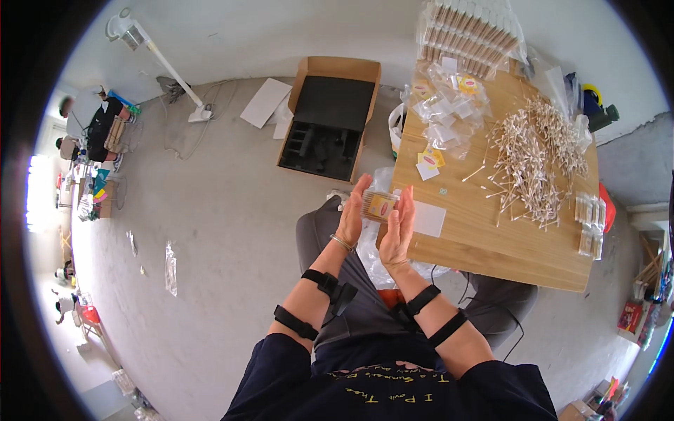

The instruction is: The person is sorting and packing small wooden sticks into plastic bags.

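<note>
Between my two flattened hands sits a small clear pack of cotton swabs [380,206] with a yellow label. My left hand [350,215] presses one end of it, fingers stretched out, and my right hand [398,229] presses the other end. They hold it up just off the left edge of the wooden table [484,245]. A white card [429,219] lies on the table beside my right hand. Farther back are yellow and white label cards [430,163] and a heap of clear plastic bags [449,116]. A big pile of loose cotton swabs [537,158] covers the table's right half.
Stacked swab packs [472,35] stand at the table's far end, and more packs [590,217] lie at its right edge. On the floor is an open cardboard box [330,116] with black foam. A white upright vacuum [165,63] leans at the wall. Other people [105,130] are far left.
</note>
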Demonstrator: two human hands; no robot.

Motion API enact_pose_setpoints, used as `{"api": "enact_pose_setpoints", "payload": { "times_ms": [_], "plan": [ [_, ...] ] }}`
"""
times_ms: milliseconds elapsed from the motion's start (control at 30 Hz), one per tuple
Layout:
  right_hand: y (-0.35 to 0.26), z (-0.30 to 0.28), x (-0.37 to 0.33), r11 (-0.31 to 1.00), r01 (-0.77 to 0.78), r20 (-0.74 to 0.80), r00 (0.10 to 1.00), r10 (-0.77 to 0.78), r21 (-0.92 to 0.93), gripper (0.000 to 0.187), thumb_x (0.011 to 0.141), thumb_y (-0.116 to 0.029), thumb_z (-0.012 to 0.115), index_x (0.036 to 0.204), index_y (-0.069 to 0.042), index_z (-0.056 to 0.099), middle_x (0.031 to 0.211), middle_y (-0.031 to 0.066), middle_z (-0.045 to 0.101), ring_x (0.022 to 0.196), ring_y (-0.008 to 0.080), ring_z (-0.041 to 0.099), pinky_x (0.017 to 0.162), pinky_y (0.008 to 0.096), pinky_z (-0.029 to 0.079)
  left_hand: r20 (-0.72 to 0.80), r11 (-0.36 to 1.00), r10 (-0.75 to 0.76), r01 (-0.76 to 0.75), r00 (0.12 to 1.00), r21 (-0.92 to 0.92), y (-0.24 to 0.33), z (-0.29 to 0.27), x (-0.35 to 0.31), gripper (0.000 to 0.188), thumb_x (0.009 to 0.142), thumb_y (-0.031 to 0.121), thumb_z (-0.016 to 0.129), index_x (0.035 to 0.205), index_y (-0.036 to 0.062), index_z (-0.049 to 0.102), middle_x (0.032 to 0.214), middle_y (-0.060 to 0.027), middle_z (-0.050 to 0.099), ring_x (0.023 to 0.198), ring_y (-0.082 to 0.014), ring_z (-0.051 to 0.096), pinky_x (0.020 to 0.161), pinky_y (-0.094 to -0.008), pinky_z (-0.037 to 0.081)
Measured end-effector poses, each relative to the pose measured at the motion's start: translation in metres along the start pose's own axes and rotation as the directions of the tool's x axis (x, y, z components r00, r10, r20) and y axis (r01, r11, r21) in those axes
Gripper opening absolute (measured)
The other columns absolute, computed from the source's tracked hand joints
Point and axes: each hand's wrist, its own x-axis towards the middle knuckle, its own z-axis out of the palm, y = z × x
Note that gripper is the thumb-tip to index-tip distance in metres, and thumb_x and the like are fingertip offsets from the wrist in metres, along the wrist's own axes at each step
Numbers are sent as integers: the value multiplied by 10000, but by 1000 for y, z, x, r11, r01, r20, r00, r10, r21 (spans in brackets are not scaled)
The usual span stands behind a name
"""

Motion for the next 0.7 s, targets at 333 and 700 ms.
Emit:
{"api": "enact_pose_setpoints", "payload": {
  "times_ms": [333, 700],
  "plan": [
    [-2, -3, 3, 993, 83, -40, 995, -87, -84, 549, 1027, -115, 403, 1538, -44, 218, 1652, 145, 87, 1523, 274, 94, 1225, 395, 91, 9, 1000, 27, -27, 1000, 12, -2, -6, 1, 851, 998, 661, 292, 1526, -7, 291, 1562, -167, 347, 1461, -260, 300, 1186, -358, 233],
    [-3, 8, 12, 984, 59, 12, 998, -58, -167, 606, 1052, -276, 389, 1552, -25, 155, 1647, 184, 79, 1520, 311, 104, 1216, 420, 123, 66, 985, 53, -63, 996, 159, -1, -7, -4, 706, 1047, 571, 243, 1559, 85, 267, 1575, -113, 345, 1463, -239, 293, 1192, -364, 216]
  ]
}}
